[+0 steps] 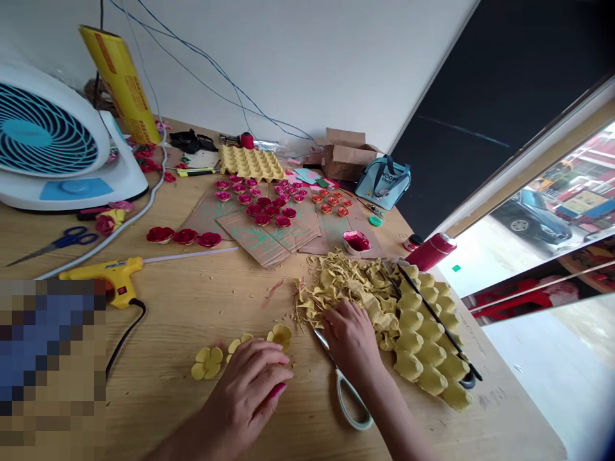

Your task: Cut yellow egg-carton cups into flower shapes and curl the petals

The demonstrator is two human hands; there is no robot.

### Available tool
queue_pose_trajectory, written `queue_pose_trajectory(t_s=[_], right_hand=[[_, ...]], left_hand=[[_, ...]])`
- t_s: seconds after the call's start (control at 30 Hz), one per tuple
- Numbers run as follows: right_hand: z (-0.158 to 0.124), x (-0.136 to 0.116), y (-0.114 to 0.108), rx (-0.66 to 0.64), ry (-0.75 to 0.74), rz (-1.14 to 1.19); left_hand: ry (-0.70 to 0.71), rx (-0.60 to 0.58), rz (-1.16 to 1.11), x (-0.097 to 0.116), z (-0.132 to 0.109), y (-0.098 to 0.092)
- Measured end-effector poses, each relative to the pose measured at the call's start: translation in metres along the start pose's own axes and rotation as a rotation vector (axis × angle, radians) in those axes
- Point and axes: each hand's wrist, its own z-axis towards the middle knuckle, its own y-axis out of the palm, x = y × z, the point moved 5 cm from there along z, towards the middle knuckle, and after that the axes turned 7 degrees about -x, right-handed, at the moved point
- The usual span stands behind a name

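The scissors (337,378) lay between the hands, slanting from far left to near right, closer to the right hand (350,336), bent over scraps (346,278); the left hand (254,390) curled beside yellow flowers (207,363). Whether either gripped anything, I couldn't tell.

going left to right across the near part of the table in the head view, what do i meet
Yellow glue gun → leftmost yellow flower-shaped piece → left hand → right hand → yellow egg tray.
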Motion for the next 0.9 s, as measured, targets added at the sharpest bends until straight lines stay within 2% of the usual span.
queue_pose_trajectory(t_s=[0.1,0.2,0.37,0.53,0.6,0.7,0.83,0.87,0.9], right_hand=[[0.040,-0.006,0.003,-0.036,0.017,-0.054],[0.061,-0.010,0.009,-0.067,0.061,-0.105],[0.071,-0.014,0.019,-0.099,0.133,-0.122],[0.073,-0.014,0.016,-0.037,0.123,-0.023],[0.073,-0.012,0.005,0.015,0.086,0.061],[0.071,-0.007,-0.023,0.125,0.022,0.224],[0.051,-0.004,-0.057,0.281,-0.002,0.443],[0.043,-0.005,-0.060,0.319,-0.030,0.663],[0.034,-0.010,-0.058,0.293,-0.064,0.881]], left_hand=[[-0.003,0.052,-0.007,-0.005,-0.004,-0.005],[-0.026,0.074,-0.024,-0.010,-0.007,-0.010],[-0.036,0.087,-0.054,-0.013,-0.009,-0.013],[-0.048,0.092,-0.060,-0.015,-0.009,-0.015],[-0.068,0.085,-0.062,-0.015,-0.009,-0.016],[-0.089,0.084,-0.074,-0.015,-0.009,-0.016],[-0.103,0.104,-0.094,-0.016,-0.010,-0.018],[-0.114,0.109,-0.102,-0.016,-0.011,-0.018],[-0.129,0.111,-0.112,-0.017,-0.011,-0.019]])
